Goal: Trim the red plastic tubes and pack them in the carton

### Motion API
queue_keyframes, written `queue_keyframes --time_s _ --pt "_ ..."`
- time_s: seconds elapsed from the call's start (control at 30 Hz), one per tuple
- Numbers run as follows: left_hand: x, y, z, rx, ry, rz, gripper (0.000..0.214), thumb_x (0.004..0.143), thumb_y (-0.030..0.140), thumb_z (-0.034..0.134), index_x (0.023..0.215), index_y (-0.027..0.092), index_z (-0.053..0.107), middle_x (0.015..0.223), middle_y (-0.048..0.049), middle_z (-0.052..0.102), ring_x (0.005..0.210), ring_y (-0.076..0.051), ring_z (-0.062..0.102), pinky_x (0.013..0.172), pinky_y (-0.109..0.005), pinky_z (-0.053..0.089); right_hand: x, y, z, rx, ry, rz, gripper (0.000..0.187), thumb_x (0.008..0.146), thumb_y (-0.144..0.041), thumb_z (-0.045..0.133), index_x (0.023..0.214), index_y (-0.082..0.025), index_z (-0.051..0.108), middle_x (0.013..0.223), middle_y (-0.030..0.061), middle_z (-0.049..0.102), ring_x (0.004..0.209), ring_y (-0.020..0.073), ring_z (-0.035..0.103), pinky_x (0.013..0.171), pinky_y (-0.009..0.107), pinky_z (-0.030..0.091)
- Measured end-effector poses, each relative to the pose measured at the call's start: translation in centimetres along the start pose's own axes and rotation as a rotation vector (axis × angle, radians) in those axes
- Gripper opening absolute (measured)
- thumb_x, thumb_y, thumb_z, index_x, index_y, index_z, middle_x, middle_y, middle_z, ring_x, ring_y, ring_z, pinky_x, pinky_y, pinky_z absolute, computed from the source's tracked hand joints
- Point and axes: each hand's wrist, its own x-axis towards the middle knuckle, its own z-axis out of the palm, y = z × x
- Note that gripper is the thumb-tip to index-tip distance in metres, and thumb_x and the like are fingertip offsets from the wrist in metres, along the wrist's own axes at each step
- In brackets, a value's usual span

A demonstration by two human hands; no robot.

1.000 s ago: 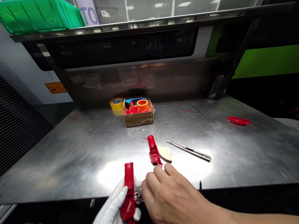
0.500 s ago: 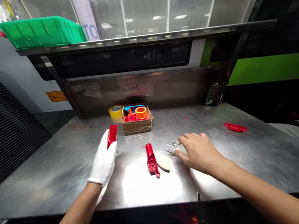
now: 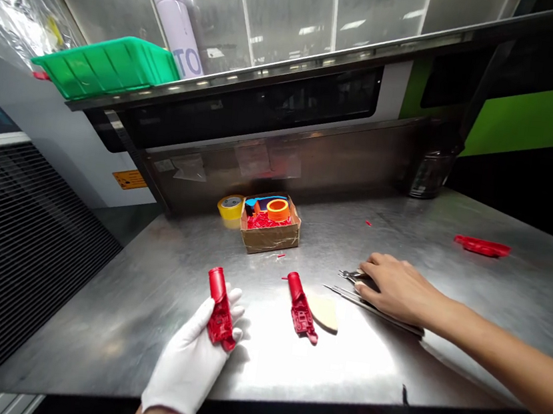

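My left hand [image 3: 195, 351], in a white glove, is turned palm up and holds a red plastic part [image 3: 221, 311] between thumb and fingers. The part has a tube-shaped upper end and an open, ribbed lower half facing me. A similar red part lies on the metal table [image 3: 151, 326] to its right, against a cream-coloured flat piece [image 3: 325, 312]. My bare right hand [image 3: 395, 289] rests low at the right, its fingers closed around the handles of small nippers [image 3: 347, 275]. Beneath it lie thin tweezers-like metal tools [image 3: 370, 304], partly covered by the hand.
A cardboard box [image 3: 269, 238] holds red scraps and an orange ring, beside yellow tape [image 3: 230, 207]. Another red piece [image 3: 482, 246] lies far right. A dark jar [image 3: 429, 172] stands behind. The shelf above carries a green bin [image 3: 110, 66] and a lilac bottle [image 3: 175, 23].
My left hand has turned palm up and come nearer, showing the red part's ribbed inside. My right hand stays at the nippers. A red sliver now shows before the box. The view has shifted.
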Motion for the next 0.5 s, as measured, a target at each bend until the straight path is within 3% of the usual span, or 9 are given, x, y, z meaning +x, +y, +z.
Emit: queue_keyframes --time_s 0.17,0.5 --pt "-0.3 -0.4 -0.8 -0.086 -0.01 -0.157 0.024 0.088 0.02 0.056 0.1 0.004 0.069 0.115 -0.0204 0.067 0.095 -0.025 0.067 0.067 -0.03 0.057 0.1 0.2 0.5 0.001 0.01 -0.018 0.039 0.089 -0.038 0.041 0.112 -0.014 0.062 0.106 0.0141 0.056 0.098 0.0286 0.053 0.082 0.04 0.038" --pt "-0.4 -1.1 -1.6 -0.034 -0.041 -0.143 0.032 0.086 0.024 0.06 0.109 0.003 0.067 0.113 -0.0205 0.066 0.092 -0.022 0.064 0.076 -0.03 0.056 0.2 0.7 0.7 0.018 0.021 -0.069 0.037 0.088 -0.035 0.044 0.115 -0.016 0.062 0.112 0.0137 0.056 0.1 0.0282 0.053 0.086 0.042 0.037"
